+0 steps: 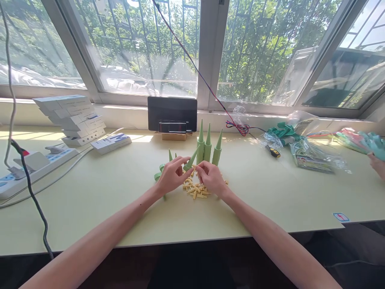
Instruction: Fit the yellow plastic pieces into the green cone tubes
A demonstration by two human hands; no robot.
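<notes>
My left hand (173,175) is closed on a green cone (191,159), which tilts up to the right between thumb and fingers. Close beside it, my right hand (211,176) is pinched near the cone's base; whatever its fingertips hold is too small to make out. Below both hands lies a loose pile of small yellow pegs (197,190). Several green cylinders with pointed tops (207,146) stand upright just behind my right hand. Left of my left hand are more green pieces (157,176), rings and cone tips, partly hidden by it.
A dark tablet (172,110) leans at the window, with a phone (172,127) before it. White boxes (80,118) are stacked at left, near a power strip (39,172). A yellow-black tool (272,151) and plastic bags (313,156) lie right. Another person's hand (377,164) shows at the right edge.
</notes>
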